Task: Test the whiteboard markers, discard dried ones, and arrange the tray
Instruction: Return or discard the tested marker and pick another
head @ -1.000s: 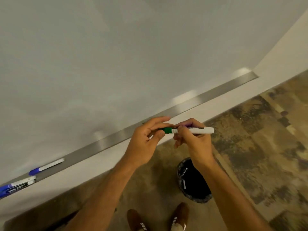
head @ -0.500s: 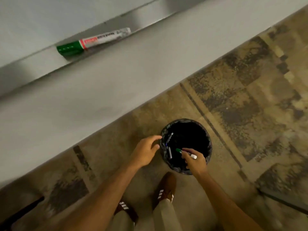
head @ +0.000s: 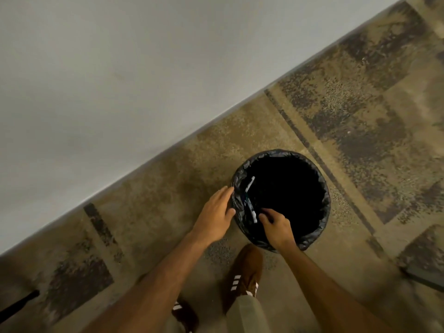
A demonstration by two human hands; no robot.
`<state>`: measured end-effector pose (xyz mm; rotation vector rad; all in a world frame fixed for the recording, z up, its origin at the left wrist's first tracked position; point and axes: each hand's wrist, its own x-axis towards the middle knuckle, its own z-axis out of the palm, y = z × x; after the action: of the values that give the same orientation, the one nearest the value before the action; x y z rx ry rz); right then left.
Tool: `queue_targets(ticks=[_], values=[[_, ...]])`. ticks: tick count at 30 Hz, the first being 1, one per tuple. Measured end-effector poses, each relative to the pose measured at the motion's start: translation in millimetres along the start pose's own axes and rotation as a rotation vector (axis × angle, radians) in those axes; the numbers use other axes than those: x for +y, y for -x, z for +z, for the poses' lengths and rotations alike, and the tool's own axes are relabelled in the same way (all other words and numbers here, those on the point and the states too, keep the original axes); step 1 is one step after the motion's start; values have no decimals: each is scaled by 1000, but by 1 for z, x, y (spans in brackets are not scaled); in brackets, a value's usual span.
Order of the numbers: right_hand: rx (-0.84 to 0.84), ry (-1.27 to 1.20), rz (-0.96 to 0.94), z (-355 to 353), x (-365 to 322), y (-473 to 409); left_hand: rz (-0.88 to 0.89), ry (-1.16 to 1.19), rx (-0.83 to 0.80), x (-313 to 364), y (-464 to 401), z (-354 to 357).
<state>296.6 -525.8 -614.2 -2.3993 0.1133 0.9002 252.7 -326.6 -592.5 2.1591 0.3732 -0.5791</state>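
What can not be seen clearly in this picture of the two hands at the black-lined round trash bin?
- Head view: the bottom of the black-lined round trash bin is lost in darkness.
- The discarded markers by its rim are too small to tell colours.
- Whether the right hand holds anything: its curled fingers hide this.
- The left hand touches the liner.

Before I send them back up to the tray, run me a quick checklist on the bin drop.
1. Right hand empty: ok, fingers loosely curled over the bin opening, no marker showing in them.
2. Left hand free: ok, open, fingers touching the bin liner at the rim.
3. Discarded markers inside the bin: ok, lying against the inner left wall.
4. Green marker among them: cannot tell, too dark.
5. Floor beside the bin free of dropped markers: ok.
6. Tray state: cannot tell, out of view.
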Motion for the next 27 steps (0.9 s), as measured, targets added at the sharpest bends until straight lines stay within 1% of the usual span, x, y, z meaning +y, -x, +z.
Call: queue_targets(ticks=[3, 6, 10, 13, 16, 19, 22, 23, 24, 25, 27], values=[[29, -48, -54, -14, -21, 11, 15, 17, 85, 13, 12, -25], [59, -109, -142, -33, -65, 26, 55, 28, 183, 37, 28, -66], [110, -185, -334, -69, -158, 56, 114, 54, 345, 72, 57, -139], [113, -276, -471, -99, -239, 83, 157, 94, 446, 108, 91, -203], [128, -369, -594, -130, -321, 114, 257, 52, 680, 142, 129, -267], [260, -411, -806, -161, -392, 144, 355, 53, 904, 169, 162, -321], [480, -290, -998, -186, -442, 162, 417, -44, 1115, 190, 184, -367], [545, -238, -1028, -191, -454, 164, 408, -80, 1150, 194, 187, -380], [591, -187, -1041, -196, -463, 164, 376, -103, 1150, 198, 188, -392], [613, -136, -1038, -199, -471, 164, 328, -119, 1121, 201, 188, -403], [607, -19, -1002, -205, -483, 159, 225, -178, 1036, 206, 186, -419]])
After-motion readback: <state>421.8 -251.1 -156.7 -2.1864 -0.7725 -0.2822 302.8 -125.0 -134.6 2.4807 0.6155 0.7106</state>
